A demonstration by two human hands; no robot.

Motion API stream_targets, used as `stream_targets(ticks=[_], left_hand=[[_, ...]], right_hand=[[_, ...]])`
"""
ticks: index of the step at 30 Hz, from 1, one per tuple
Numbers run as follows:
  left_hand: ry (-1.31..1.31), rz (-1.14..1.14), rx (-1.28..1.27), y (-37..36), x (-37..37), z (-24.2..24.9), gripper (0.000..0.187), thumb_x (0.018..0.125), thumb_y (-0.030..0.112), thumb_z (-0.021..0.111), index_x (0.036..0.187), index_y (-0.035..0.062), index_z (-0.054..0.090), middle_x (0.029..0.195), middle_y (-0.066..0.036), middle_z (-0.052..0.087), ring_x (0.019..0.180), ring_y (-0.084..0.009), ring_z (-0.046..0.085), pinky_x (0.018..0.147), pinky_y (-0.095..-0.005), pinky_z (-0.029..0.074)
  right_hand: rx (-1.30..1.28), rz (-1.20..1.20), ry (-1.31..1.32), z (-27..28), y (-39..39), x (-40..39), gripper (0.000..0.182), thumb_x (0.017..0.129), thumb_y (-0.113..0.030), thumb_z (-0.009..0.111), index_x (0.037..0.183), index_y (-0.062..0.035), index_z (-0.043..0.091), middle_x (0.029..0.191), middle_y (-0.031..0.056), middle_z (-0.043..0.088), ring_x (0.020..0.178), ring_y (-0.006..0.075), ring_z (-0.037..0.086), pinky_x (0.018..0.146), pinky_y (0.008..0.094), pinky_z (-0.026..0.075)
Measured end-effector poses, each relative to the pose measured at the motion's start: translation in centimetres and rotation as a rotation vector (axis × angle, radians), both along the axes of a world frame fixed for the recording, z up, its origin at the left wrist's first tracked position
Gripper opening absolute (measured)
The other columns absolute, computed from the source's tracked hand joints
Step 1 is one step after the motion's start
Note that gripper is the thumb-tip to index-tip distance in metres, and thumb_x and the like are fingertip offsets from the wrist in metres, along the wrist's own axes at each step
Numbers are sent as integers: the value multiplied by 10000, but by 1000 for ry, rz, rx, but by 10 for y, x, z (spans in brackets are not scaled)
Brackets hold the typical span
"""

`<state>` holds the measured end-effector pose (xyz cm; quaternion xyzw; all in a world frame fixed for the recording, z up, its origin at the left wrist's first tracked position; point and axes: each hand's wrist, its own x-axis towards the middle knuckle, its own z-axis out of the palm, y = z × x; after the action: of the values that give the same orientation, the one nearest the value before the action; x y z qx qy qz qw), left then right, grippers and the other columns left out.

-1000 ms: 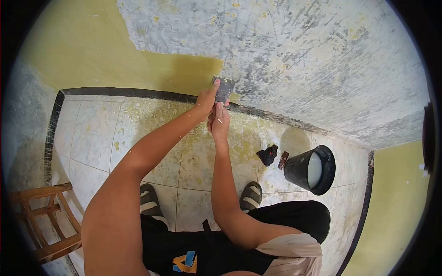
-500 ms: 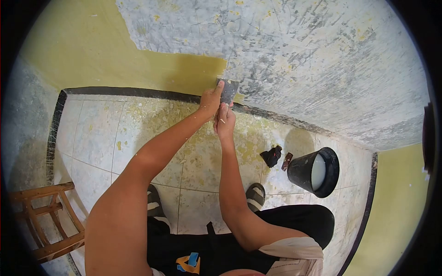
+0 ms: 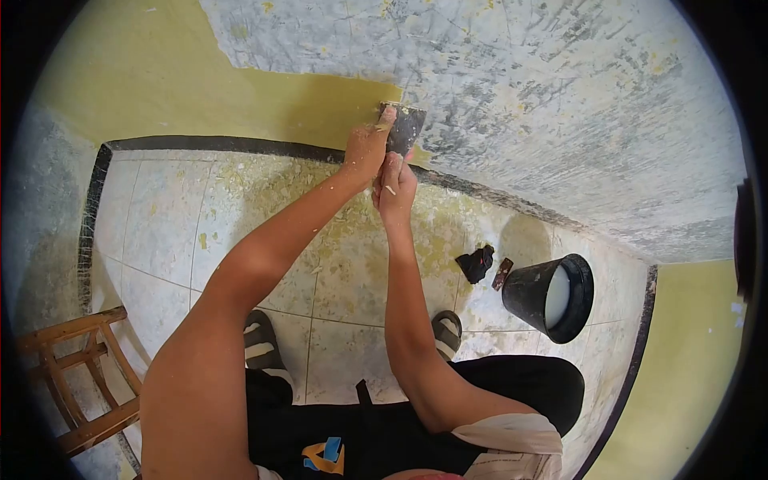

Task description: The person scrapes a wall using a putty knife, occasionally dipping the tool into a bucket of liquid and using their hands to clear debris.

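A flat dark scraper [image 3: 408,126] lies against the wall at the edge between yellow paint [image 3: 276,100] and bare grey-white plaster [image 3: 520,96]. My left hand [image 3: 370,150] presses its fingers along the left side of the blade. Just below, my right hand [image 3: 395,190] is wrapped round the scraper's handle, which is mostly hidden. Paint flakes stick to both hands and to the blade. The two hands are close together, above the dark skirting strip [image 3: 232,144].
Paint flakes litter the tiled floor [image 3: 344,352]. A black bucket [image 3: 524,290] of whitish liquid stands at the right, beside a dark crumpled item [image 3: 476,264] and a small brown block [image 3: 502,274]. A wooden stool [image 3: 96,424] is at the lower left.
Both hands and the scraper have moved up the wall and slightly right. The blade is tilted more to the right. My left foot has shifted a little left.
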<state>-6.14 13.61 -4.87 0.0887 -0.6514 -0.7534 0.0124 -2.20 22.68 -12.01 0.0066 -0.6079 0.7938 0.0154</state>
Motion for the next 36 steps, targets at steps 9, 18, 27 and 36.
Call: stream_targets(ticks=[9, 18, 27, 36], left_hand=[[230, 107, -122, -4, -27, 95, 672, 1019, 576, 564, 728, -22, 665, 639, -54, 608, 638, -150, 523, 624, -371, 446], [27, -69, 1, -27, 25, 69, 563, 1036, 524, 568, 969, -6, 744, 817, -75, 733, 646, -120, 655, 589, -281, 508], [18, -62, -59, -24, 26, -33, 520, 1071, 477, 526, 944, 18, 735, 786, -69, 723, 585, -126, 647, 565, -296, 522], [-62, -101, 98, -17, 5, -55, 481, 1067, 443, 555, 1051, -21, 684, 883, -101, 726, 689, -188, 722, 622, -328, 598]], right_hand=[[198, -99, 222, 105, -1, -35, 414, 1094, -359, 522, 860, -27, 603, 615, -20, 501, 554, 78, 433, 505, 291, 375], [-92, -66, 23, 70, -38, 28, 481, 1100, -466, 466, 788, -106, 532, 546, -36, 440, 400, 52, 367, 359, 243, 283], [-51, -45, -83, -10, -34, 37, 469, 1109, -443, 450, 801, -101, 542, 559, -36, 448, 393, 49, 355, 346, 240, 271], [-42, -42, -116, -22, -25, 25, 477, 1101, -459, 460, 789, -106, 532, 561, -33, 449, 380, 52, 354, 334, 244, 278]])
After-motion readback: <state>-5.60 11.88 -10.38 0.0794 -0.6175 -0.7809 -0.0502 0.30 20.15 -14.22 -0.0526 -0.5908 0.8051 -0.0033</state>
